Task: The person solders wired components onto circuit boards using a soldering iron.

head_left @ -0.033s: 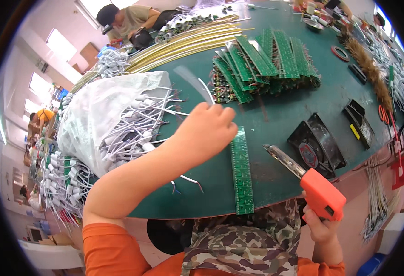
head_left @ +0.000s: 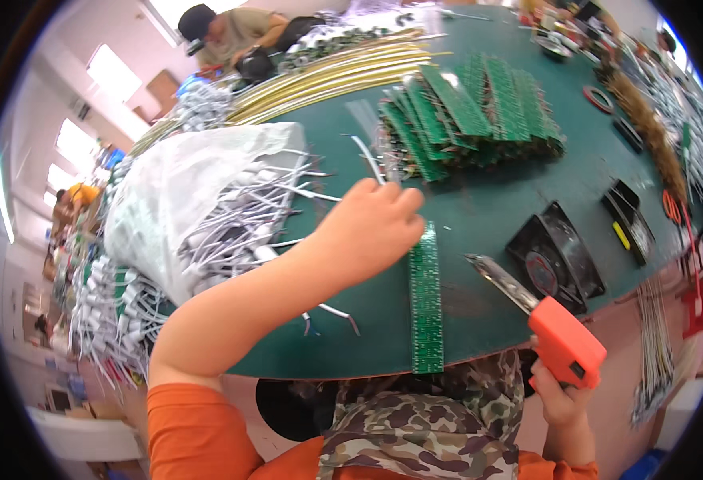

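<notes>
My left hand (head_left: 375, 228) is closed above the far end of a long green circuit board (head_left: 427, 312), its fingertips mostly hidden from view. A white cable (head_left: 369, 158) sticks out from behind its knuckles and appears to be held in it. My right hand (head_left: 561, 396) grips the red handle of a soldering gun (head_left: 566, 340) near the table's front edge. Its metal tip points left toward the board without touching it. Left of the board, white cables with stripped ends (head_left: 243, 212) spill out of a white plastic bag (head_left: 151, 192).
Stacked circuit boards (head_left: 479, 112) lie beyond my left hand. A black fan (head_left: 555, 256) and a black tray (head_left: 629, 216) stand on the green table (head_left: 351, 284) at right. Yellowish strips (head_left: 327, 76) lie at the back, where another person (head_left: 231, 36) works.
The whole view has shifted a little, with the table things appearing slightly farther right. Both hands keep nearly the same pose.
</notes>
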Tool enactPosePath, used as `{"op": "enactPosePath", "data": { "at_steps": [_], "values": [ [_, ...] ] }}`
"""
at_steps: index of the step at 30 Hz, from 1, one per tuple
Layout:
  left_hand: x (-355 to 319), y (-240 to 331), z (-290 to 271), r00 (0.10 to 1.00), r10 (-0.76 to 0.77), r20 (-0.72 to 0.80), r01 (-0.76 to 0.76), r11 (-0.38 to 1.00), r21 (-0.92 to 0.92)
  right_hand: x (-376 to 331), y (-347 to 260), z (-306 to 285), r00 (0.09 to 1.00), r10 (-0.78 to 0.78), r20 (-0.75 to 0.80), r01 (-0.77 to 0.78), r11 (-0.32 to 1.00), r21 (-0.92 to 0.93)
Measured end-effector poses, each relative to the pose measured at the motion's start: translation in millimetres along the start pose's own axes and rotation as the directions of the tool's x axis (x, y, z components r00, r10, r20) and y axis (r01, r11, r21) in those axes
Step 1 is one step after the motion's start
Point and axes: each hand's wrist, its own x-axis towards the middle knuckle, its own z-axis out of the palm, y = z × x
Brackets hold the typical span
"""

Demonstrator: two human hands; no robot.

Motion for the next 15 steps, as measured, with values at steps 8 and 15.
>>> {"op": "enactPosePath", "data": {
  "at_steps": [8,15],
  "values": [
    [-18,2,81,0.926,-0.185,-0.329,0.015,0.889,-0.458,-7,19,-7,0.97,0.14,-0.198,-0.094,0.97,0.225],
    [-23,8,74,0.893,-0.351,-0.28,0.203,0.871,-0.447,4,6,-2,0.972,0.139,-0.189,-0.092,0.967,0.238]
  ]
}}
